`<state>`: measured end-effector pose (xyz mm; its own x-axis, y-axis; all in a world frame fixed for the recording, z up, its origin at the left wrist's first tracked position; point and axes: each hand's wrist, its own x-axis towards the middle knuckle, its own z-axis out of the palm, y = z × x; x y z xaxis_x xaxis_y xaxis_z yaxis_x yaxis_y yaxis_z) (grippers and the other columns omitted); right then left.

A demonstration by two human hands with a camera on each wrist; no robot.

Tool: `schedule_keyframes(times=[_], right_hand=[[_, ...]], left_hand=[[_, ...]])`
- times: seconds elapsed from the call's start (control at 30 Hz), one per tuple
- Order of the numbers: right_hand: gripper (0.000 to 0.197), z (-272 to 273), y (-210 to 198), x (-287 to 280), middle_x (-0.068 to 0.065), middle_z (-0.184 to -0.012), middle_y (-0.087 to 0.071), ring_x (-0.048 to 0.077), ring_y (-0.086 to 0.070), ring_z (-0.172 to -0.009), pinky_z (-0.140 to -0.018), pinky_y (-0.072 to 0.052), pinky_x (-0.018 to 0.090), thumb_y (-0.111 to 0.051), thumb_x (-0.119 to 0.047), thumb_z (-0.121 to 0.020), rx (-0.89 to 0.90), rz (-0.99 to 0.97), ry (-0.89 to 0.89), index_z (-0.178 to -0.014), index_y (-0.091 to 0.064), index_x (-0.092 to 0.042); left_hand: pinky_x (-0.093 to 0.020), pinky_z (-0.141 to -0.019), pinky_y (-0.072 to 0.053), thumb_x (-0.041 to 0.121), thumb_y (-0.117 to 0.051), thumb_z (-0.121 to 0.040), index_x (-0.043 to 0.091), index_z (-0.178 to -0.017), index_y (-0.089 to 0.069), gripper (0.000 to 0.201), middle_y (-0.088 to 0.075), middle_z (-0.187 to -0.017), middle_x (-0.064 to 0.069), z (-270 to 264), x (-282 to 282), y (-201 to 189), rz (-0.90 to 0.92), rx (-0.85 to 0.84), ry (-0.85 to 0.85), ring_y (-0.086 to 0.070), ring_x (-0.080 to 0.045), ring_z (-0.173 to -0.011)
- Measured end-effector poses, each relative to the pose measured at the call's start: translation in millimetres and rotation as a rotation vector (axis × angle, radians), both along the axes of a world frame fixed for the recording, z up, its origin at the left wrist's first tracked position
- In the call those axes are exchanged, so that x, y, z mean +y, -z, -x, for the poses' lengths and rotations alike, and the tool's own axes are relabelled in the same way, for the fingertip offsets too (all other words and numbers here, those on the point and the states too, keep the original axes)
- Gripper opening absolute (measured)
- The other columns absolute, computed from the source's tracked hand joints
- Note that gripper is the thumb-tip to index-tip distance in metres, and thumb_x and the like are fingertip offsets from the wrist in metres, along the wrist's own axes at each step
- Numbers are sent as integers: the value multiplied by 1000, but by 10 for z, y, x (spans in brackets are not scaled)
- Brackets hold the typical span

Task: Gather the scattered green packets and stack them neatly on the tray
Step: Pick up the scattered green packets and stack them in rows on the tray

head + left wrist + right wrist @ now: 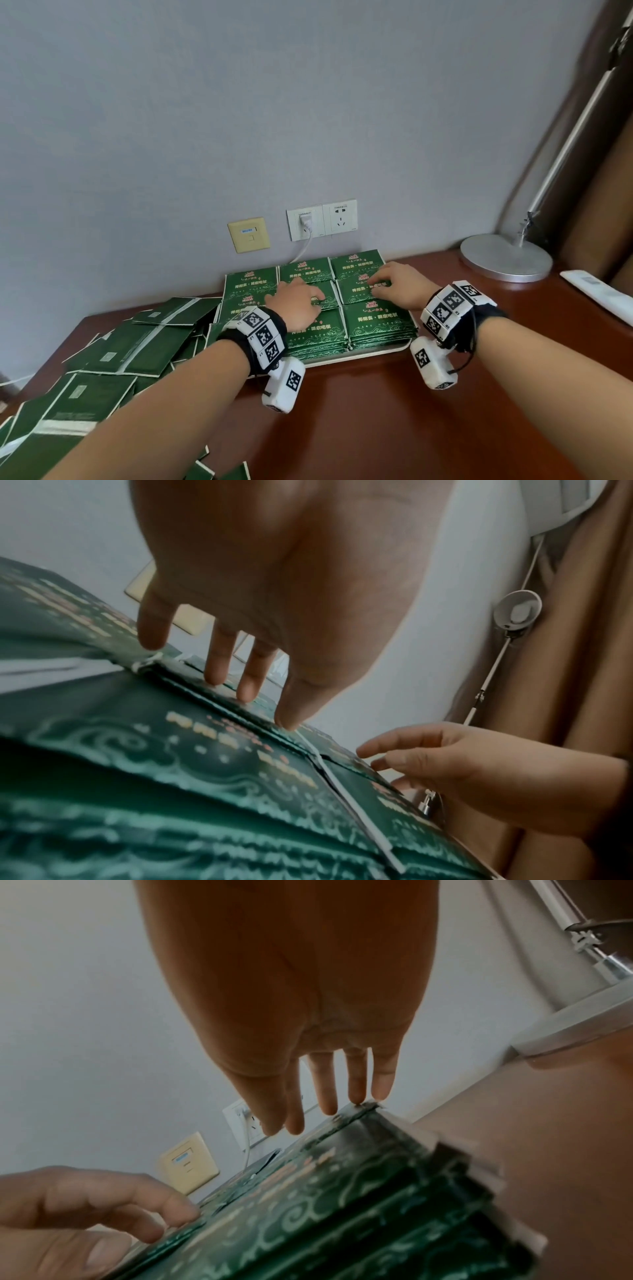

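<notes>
- Landmark: tray (pixel 363 354), white, sitting on the brown desk (pixel 376 411) against the wall.
- Stacked packets (pixel 376 322) are filling the tray in a grid, printed side up, several layers deep judging by the front edges.
- Left hand (pixel 296 303) is hovering over the middle of the tray, fingers extended, fingertips (pixel 248 693) touching the top packets near a seam between stacks. Grasping nothing.
- Right hand (pixel 399 284) is working the tray's right side, fingers spread and lightly bent, tips touching the top packet of the middle-right stack. Also holding nothing that I can see; the right wrist view shows straight fingers (pixel 356 1085) meeting a packet edge.
- Step in hand, my read: squaring and pressing the stacks already on the tray, not carrying a new packet.
- Loose packets (pixel 113 356) are lying in an overlapping heap left of the tray, mostly back side up, some running past the frame's near-left edge. So the job is far from finished.
- Next move probably calls for: left hand going back to the heap left of the tray, taking a few, flipping them print-up, aligning edges before dropping on a stack.
- Risk: stacks are tight against each other, so a careless drop could nudge a neighbouring pile.
- Lamp base (pixel 506 257) is sitting right of the tray, well apart; wall sockets (pixel 322 219) just behind it.
</notes>
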<state>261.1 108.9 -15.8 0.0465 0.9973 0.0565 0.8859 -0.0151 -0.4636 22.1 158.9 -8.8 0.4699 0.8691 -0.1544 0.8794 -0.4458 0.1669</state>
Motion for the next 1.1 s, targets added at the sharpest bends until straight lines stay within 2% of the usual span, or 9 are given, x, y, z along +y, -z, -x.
schedule_keyframes(times=[0.13,0.43,0.6,0.67,0.8,0.87,0.97,1.03,1.1], right_hand=[[28,26,7,-23,0,-136,-56,24,-49,-127,-111,-33,34,-62,-35,-92,-52,50,-10,-116,-71,-25],[36,117,-126,-187,4,-132,-58,21,-55,-120,-102,-40,31,-67,-27,-89,39,-31,36,-124,-65,-17],[33,340,-321,-394,5,-127,-59,23,-68,-93,-83,-53,32,-65,-22,-90,97,-97,56,-122,-64,-15],[32,463,-384,-472,3,-125,-58,23,-67,-93,-83,-54,31,-64,-21,-90,83,-102,47,-122,-64,-16],[35,785,-481,-619,5,-127,-61,20,-60,-109,-95,-47,31,-65,-21,-88,67,-81,-10,-123,-63,-17],[35,984,-496,-690,5,-119,-63,21,-61,-104,-92,-49,33,-66,-21,-87,53,-69,-33,-122,-64,-18],[32,1312,-466,-795,1,-104,-65,18,-64,-91,-81,-51,30,-67,-23,-87,46,-23,-91,-118,-65,-18],[32,1534,-427,-853,-1,-101,-64,17,-62,-89,-79,-48,26,-67,-25,-87,13,13,-143,-118,-65,-19],[32,1758,-380,-901,-2,-101,-62,16,-60,-90,-79,-45,24,-68,-26,-87,-19,50,-195,-118,-66,-20]], left_hand=[[-62,-112,-23,35,-46,-99,41,-139,-48,40,-31,-153,-4,-2,-11,-5,-2,14,11,-26,-33,-141],[-64,-112,-23,32,-47,-98,39,-140,-47,42,-31,-155,-2,87,-106,-61,-20,-59,16,-27,-32,-141],[-61,-111,-28,36,-50,-96,38,-133,-53,38,-33,-153,-4,271,-252,-187,-62,-105,12,-33,-33,-139],[-57,-109,-33,38,-52,-94,38,-130,-56,36,-38,-150,-4,369,-327,-259,-68,-131,10,-39,-31,-135],[-51,-105,-40,35,-54,-91,37,-124,-60,33,-44,-147,-6,649,-532,-386,-60,-156,-1,-52,-33,-123],[-49,-103,-44,32,-55,-91,36,-121,-62,31,-43,-150,-6,839,-652,-421,-49,-167,-10,-57,-33,-120],[-39,-104,-45,26,-59,-91,29,-123,-64,32,-51,-145,-4,1155,-823,-427,-45,-173,-20,-56,-26,-123],[-33,-103,-44,24,-61,-91,26,-123,-64,32,-55,-139,-3,1372,-934,-407,-40,-160,-24,-56,-22,-121],[-31,-96,-48,22,-62,-90,26,-122,-64,32,-59,-133,-2,1590,-1056,-387,-20,-149,-43,-61,-20,-110]])
